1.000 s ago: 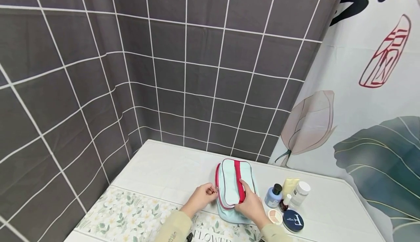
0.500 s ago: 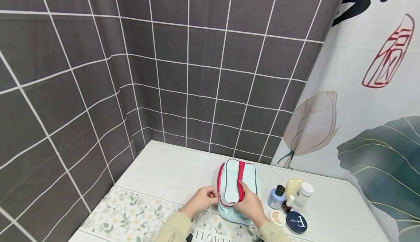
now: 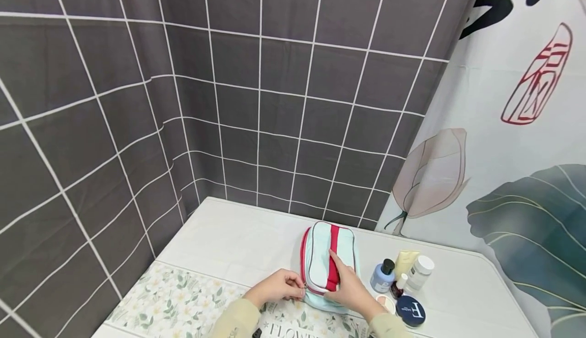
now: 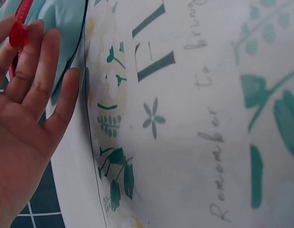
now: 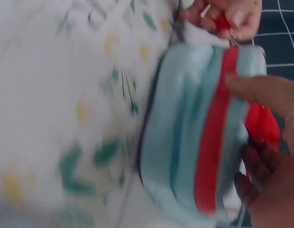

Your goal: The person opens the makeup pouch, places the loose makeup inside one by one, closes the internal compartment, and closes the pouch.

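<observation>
A pale blue cosmetic bag (image 3: 318, 259) with red trim and a red strap (image 3: 333, 241) lies on the table. My left hand (image 3: 278, 287) is at its near left corner, pinching a red zipper pull (image 4: 17, 35). In the right wrist view, a metal clasp (image 5: 234, 36) joins this pull to the end of the red zipper band (image 5: 214, 142). My right hand (image 3: 350, 288) grips the bag from the right and near side. One of its digits presses near the zipper band, while its other fingers curl over the strapped face.
Right of the bag stand a blue bottle (image 3: 382, 276) with a black cap, a yellow tube (image 3: 405, 262), a white jar (image 3: 419, 272) and a small dark bottle (image 3: 397, 289). A round navy case (image 3: 410, 311) and a pale palette (image 3: 386, 303) lie nearer. A dark grid curtain (image 3: 284, 124) hangs behind.
My left hand has moved toward me along the bag's left edge to its near corner, bringing the zipper pull along. My right hand still holds the bag, barely shifted.
</observation>
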`<state>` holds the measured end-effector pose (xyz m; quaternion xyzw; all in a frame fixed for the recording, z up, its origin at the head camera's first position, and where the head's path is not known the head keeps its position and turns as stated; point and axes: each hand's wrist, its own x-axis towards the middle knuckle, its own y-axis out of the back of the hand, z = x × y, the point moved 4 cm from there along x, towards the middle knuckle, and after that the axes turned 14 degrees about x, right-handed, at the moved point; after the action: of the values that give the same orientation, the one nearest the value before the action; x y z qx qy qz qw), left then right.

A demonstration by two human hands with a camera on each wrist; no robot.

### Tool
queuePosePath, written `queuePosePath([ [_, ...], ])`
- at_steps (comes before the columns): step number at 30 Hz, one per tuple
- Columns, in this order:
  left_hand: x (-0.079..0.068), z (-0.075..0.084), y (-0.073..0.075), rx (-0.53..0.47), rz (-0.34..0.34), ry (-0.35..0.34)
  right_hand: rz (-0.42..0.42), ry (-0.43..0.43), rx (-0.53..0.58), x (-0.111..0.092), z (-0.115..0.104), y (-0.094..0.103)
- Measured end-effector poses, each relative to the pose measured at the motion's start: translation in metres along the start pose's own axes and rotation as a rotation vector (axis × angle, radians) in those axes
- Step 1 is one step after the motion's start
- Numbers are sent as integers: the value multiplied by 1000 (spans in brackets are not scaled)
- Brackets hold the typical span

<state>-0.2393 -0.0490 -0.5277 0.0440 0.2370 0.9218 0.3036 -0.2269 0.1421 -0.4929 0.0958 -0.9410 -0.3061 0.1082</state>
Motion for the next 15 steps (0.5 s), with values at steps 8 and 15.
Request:
queuePosePath([
  [8,2,-5,1,15,-3,9,-92,128,-282,-19,15,38],
  [15,0,-2,1,18,-4,-3,-73,351,-521,-31,22,42],
])
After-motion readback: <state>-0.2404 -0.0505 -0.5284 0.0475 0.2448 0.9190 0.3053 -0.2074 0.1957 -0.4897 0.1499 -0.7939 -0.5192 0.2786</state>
